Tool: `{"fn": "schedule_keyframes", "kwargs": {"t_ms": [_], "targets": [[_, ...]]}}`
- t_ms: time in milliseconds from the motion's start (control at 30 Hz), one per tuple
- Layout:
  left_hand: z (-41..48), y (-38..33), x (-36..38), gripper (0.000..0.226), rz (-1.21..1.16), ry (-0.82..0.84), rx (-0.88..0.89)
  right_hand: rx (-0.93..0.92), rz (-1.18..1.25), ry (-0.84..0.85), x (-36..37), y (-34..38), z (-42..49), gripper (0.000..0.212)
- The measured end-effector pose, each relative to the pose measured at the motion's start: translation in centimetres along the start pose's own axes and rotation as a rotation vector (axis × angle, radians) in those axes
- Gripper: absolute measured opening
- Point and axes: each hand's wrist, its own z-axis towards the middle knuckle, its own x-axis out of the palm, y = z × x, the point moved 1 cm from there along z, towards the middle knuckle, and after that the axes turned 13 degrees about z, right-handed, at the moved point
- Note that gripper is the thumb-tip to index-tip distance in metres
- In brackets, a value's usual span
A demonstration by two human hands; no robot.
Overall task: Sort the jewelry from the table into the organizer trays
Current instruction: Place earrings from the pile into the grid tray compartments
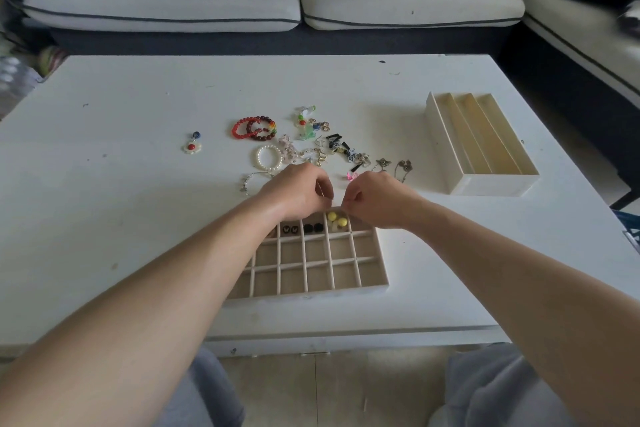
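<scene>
Over far edge of grid tray | left hand, right hand: grips curled, close together | contents hidden, cannot tell

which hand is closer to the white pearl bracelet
Left. The left hand is just right of the white pearl bracelet; the right hand is farther right, beyond the left hand.

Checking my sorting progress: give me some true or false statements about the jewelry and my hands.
The pearl bracelet lies on the table, outside the grid tray. True.
The yellow beads lie loose on the table. False: they are in the grid tray.
The red bracelets are in the grid tray. False: they lie on the table.
Left hand and right hand are over the grid tray's far edge. True.
</scene>
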Motion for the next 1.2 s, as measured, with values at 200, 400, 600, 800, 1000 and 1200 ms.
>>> {"fn": "schedule_keyframes", "kwargs": {"t_ms": [200,400,600,800,1000,1200], "targets": [[0.1,-0.4,0.4,0.026,0.007,0.059,-0.058,0.005,-0.024,0.024,0.2,0.1,-0.2,0.014],[0.4,-0.7,-0.2,0.02,0.0,0.139,-0.03,0.02,0.087,0.031,-0.3,-0.5,0.3,0.022],[1.7,-0.1,-0.8,0.005,-0.074,0.065,-0.013,0.086,0.267,-0.185,-3.0,-2.3,1.6,0.015],[3.7,0.1,0.2,0.011,-0.081,-0.093,-0.056,0.159,0.231,-0.252,-2.9,-5.0,3.2,0.024],[5.0,-0.7,1.5,0.025,-0.021,-0.144,-0.084,0.086,0.144,-0.237,-1.3,-3.9,4.9,0.017],[5.5,-1.5,2.3,0.025,0.037,-0.111,-0.095,0.104,0.06,-0.255,-0.1,-2.5,6.1,0.02]]}}
